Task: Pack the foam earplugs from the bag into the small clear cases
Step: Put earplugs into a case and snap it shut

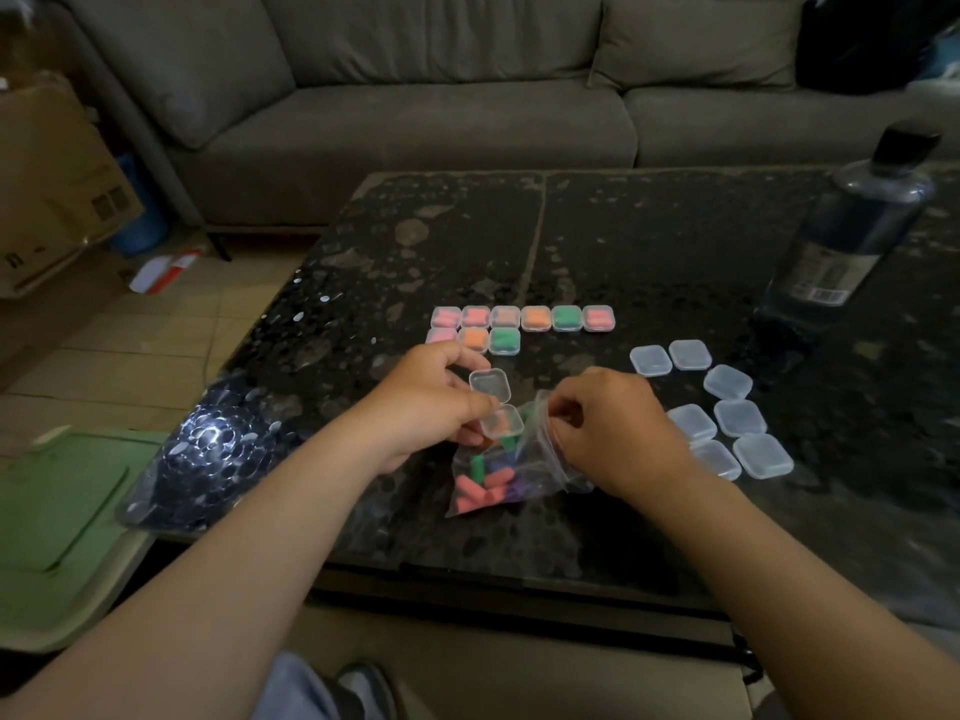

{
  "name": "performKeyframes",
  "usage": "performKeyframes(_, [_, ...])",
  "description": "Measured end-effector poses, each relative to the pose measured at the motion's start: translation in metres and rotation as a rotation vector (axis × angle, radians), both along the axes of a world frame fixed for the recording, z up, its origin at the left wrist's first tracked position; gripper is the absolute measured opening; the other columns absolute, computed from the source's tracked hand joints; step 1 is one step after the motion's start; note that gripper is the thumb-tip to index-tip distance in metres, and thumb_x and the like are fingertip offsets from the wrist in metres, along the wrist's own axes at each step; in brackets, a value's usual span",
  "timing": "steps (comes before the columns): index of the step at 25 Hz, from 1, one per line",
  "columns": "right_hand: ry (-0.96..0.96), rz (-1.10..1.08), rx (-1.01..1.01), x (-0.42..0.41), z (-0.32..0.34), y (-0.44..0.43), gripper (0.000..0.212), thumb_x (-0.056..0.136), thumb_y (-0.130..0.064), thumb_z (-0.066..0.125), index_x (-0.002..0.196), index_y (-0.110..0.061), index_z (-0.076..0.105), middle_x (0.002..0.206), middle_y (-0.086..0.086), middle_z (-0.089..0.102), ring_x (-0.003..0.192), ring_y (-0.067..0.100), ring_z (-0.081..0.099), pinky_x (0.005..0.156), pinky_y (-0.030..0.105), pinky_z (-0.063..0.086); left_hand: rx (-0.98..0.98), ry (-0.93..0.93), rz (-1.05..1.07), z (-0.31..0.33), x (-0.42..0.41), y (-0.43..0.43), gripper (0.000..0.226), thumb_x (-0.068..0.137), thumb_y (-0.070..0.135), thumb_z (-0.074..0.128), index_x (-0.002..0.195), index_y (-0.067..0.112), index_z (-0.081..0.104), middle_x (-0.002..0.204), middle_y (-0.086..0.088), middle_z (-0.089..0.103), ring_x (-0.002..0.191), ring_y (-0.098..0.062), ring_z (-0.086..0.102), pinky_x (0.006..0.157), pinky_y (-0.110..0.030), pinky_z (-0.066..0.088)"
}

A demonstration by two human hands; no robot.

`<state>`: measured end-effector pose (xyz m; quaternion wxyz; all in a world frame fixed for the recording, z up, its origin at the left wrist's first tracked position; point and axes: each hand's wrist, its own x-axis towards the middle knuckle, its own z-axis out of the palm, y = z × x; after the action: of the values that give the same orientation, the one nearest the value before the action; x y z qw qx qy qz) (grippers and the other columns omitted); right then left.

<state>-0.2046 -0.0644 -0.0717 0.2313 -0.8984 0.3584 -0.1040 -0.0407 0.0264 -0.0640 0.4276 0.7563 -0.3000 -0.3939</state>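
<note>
Big grey sofa [415, 122] at the back, dark speckled coffee table [623, 241] up front. The earplug bag [483, 485] lies just under both hands, with its mouth at the far end. The right hand [618, 433] pinches that mouth, and the left hand [431, 402] grips an open clear case [501, 420] right beside the opening.

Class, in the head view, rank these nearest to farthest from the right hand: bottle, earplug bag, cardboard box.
1. The earplug bag, pinched by the right hand.
2. The bottle, table's far right.
3. The cardboard box, floor, far left.
</note>
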Motion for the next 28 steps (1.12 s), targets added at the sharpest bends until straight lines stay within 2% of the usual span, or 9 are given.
performKeyframes(3, [0.003, -0.027, -0.022, 0.0039, -0.0031, 0.0011, 0.012, 0.092, -0.026, 0.066, 0.097, -0.021, 0.075, 0.093, -0.002, 0.063, 0.082, 0.013, 0.06, 0.08, 0.032, 0.057, -0.005, -0.017, -0.017, 0.0005, -0.001, 0.0007, 0.033, 0.087, -0.003, 0.074, 0.11, 0.017, 0.062, 0.082, -0.011, 0.073, 0.073, -0.022, 0.074, 0.066, -0.035, 0.061])
performKeyframes(7, [0.019, -0.053, 0.003, 0.0075, -0.0042, 0.0025, 0.011, 0.092, -0.027, 0.065, 0.091, -0.021, 0.074, 0.084, -0.003, 0.063, 0.073, 0.011, 0.059, 0.075, 0.029, 0.057, -0.002, -0.058, -0.033, 0.0005, -0.0011, 0.0009, 0.034, 0.086, 0.0, 0.076, 0.108, 0.021, 0.063, 0.087, -0.013, 0.075, 0.076, -0.024, 0.075, 0.072, -0.04, 0.064])
performKeyframes(11, [0.015, -0.071, 0.008, 0.0062, -0.0017, 0.0016, 0.01, 0.093, -0.026, 0.063, 0.093, -0.02, 0.072, 0.086, -0.001, 0.067, 0.076, 0.012, 0.062, 0.077, 0.03, 0.057, -0.011, -0.086, -0.024, 0.0009, -0.0019, 0.0015, 0.032, 0.087, 0.0, 0.075, 0.104, 0.024, 0.062, 0.089, -0.014, 0.074, 0.078, -0.026, 0.076, 0.074, -0.042, 0.064])
performKeyframes(15, [0.019, -0.043, 0.013, 0.003, 0.0004, -0.0004, 0.009, 0.093, -0.026, 0.064, 0.095, -0.022, 0.071, 0.086, -0.001, 0.068, 0.078, 0.013, 0.063, 0.08, 0.035, 0.059, -0.024, -0.094, -0.019, 0.0013, -0.0022, 0.0006, 0.032, 0.087, -0.001, 0.074, 0.1, 0.025, 0.062, 0.083, -0.011, 0.073, 0.072, -0.021, 0.074, 0.072, -0.041, 0.064])
performKeyframes(21, [0.075, 0.068, 0.025, 0.0013, 0.0011, -0.0038, 0.01, 0.092, -0.026, 0.065, 0.098, -0.024, 0.073, 0.09, -0.002, 0.07, 0.081, 0.014, 0.064, 0.081, 0.036, 0.059, -0.029, -0.157, -0.041, -0.0003, -0.0031, -0.0004, 0.034, 0.086, 0.001, 0.074, 0.099, 0.029, 0.062, 0.078, -0.008, 0.075, 0.072, -0.023, 0.076, 0.076, -0.048, 0.064])
performKeyframes(25, [0.085, 0.053, 0.007, 0.0041, -0.0003, -0.0023, 0.011, 0.094, -0.027, 0.063, 0.099, -0.023, 0.071, 0.092, -0.001, 0.068, 0.082, 0.014, 0.062, 0.079, 0.032, 0.056, -0.035, -0.207, -0.054, -0.003, -0.0028, -0.0006, 0.034, 0.085, 0.003, 0.075, 0.101, 0.031, 0.062, 0.076, -0.005, 0.075, 0.072, -0.023, 0.076, 0.079, -0.052, 0.063])
performKeyframes(28, [0.086, 0.044, -0.025, 0.0035, 0.0006, -0.0021, 0.01, 0.094, -0.027, 0.061, 0.101, -0.025, 0.068, 0.094, 0.0, 0.068, 0.085, 0.018, 0.063, 0.082, 0.037, 0.057, -0.043, -0.229, -0.065, -0.0044, -0.0027, -0.0005, 0.034, 0.085, 0.004, 0.076, 0.101, 0.031, 0.062, 0.075, -0.004, 0.075, 0.071, -0.024, 0.076, 0.08, -0.054, 0.062])
